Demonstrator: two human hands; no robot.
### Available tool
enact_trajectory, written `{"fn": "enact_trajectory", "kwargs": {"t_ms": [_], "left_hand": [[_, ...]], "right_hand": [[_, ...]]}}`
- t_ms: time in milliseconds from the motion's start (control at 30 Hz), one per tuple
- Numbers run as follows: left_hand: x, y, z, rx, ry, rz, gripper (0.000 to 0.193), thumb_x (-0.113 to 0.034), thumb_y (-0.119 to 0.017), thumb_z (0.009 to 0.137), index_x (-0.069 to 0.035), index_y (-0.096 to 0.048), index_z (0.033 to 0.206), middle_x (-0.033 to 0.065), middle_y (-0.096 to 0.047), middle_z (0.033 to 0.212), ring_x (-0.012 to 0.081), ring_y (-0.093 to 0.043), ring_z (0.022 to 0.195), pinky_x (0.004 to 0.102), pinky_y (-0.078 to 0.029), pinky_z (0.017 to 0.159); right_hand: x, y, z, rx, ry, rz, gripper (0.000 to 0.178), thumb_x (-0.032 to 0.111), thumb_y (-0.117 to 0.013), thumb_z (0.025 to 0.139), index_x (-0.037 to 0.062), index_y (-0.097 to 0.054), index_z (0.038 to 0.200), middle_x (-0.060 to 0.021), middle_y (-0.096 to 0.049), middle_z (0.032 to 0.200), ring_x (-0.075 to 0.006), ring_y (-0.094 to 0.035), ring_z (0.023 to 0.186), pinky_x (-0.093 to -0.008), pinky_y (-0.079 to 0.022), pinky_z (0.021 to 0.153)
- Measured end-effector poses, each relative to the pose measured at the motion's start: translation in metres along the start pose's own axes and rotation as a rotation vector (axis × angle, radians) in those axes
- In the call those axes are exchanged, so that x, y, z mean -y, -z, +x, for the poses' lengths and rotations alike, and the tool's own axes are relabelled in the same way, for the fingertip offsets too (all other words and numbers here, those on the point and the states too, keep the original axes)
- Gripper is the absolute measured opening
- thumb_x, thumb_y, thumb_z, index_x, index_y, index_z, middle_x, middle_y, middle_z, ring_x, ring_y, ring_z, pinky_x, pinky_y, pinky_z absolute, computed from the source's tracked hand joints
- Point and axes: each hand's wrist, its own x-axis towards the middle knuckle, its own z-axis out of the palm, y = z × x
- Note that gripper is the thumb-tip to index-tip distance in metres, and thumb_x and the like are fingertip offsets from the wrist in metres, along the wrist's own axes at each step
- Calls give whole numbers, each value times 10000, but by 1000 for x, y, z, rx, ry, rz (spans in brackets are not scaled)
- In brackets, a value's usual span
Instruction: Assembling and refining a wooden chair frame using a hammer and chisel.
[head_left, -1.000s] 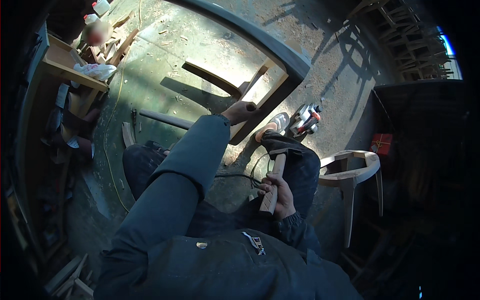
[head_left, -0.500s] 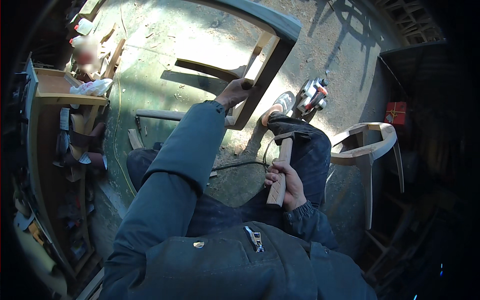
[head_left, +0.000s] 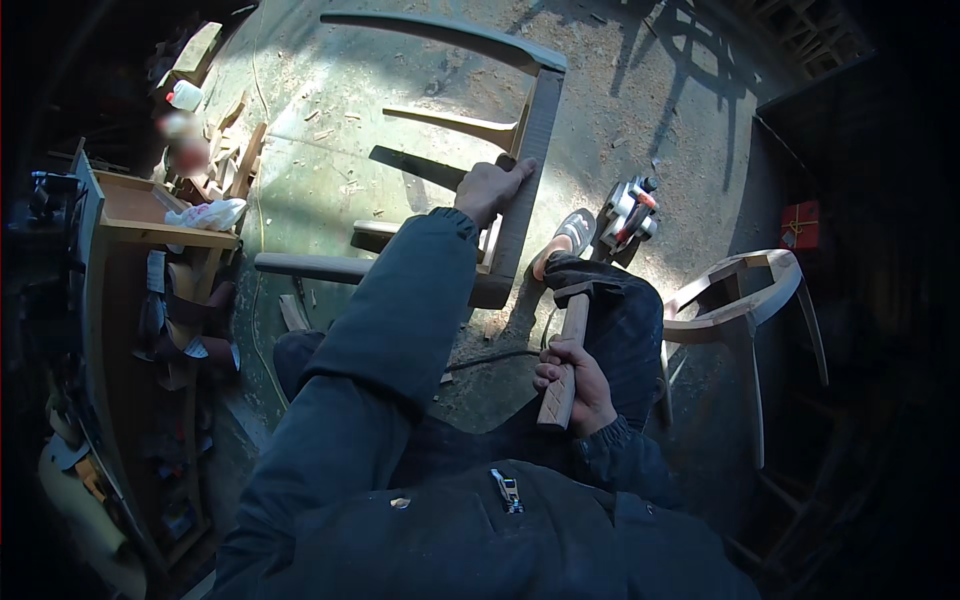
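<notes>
My left hand (head_left: 493, 190), arm stretched forward, grips a wooden chair frame (head_left: 540, 135) by its dark near rail. The frame lies tipped on its side, its legs pointing left, the nearest leg (head_left: 310, 265) beside my left sleeve. Over my right thigh, my right hand (head_left: 588, 385) is closed around the pale wooden handle of a hammer (head_left: 573, 325). Its dark metal head points away from me, near my knee, and the lower end of the handle sticks out below my fingers.
A power tool (head_left: 628, 215) stands beyond my sandalled foot. To the right are a curved wooden chair frame (head_left: 745, 300) and a red box (head_left: 800, 225). A wooden cabinet (head_left: 170, 232) with sanding belts (head_left: 180, 310) hanging on it stands left. Wood scraps and a cable lie on the floor.
The chair frame in my left hand has turned, showing more of its legs, and its far end has shifted left. The hammer stays in my right hand, almost in the same place.
</notes>
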Motion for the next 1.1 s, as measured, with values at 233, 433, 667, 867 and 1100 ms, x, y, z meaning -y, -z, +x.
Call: {"fn": "enact_trajectory", "kwargs": {"t_ms": [233,433,667,867,1100], "left_hand": [[-50,97,-6,314,-78,487,663,-573,-745,857,-4,-691,1193,131,-720,990,319,-698,838,429,-500,609],[-16,107,-62,406,-362,1145,510,-569,-730,834,-145,-717,1118,178,-694,912,374,-680,929,452,-515,793],[25,108,-78,334,-393,1249,380,-406,-775,798,-222,-750,1130,129,-740,1076,341,-696,1048,441,-546,880],[80,89,-111,330,-362,1159,343,-361,-757,812,-160,-757,1091,163,-743,1055,349,-712,1028,444,-554,877],[84,62,-182,409,-397,1057,500,-561,-789,745,-203,-737,1091,108,-736,1009,332,-700,985,477,-539,811]], "right_hand": [[2,-1,-3,20,22,25,169,60,-598,944,112,-463,1031,-10,-490,733,-128,-513,587,-322,-462,582],[3,-2,-7,39,32,36,167,68,-596,950,127,-468,1040,-7,-488,734,-128,-514,598,-317,-463,583],[0,6,-5,106,22,46,135,85,-601,950,118,-473,978,9,-486,732,-120,-517,601,-309,-478,591],[-7,-1,-14,129,50,-36,117,107,-597,959,92,-502,892,17,-483,696,-119,-528,593,-310,-495,601],[-10,10,-14,217,66,-84,86,105,-582,960,95,-501,932,12,-472,731,-115,-526,619,-314,-512,626]]}}
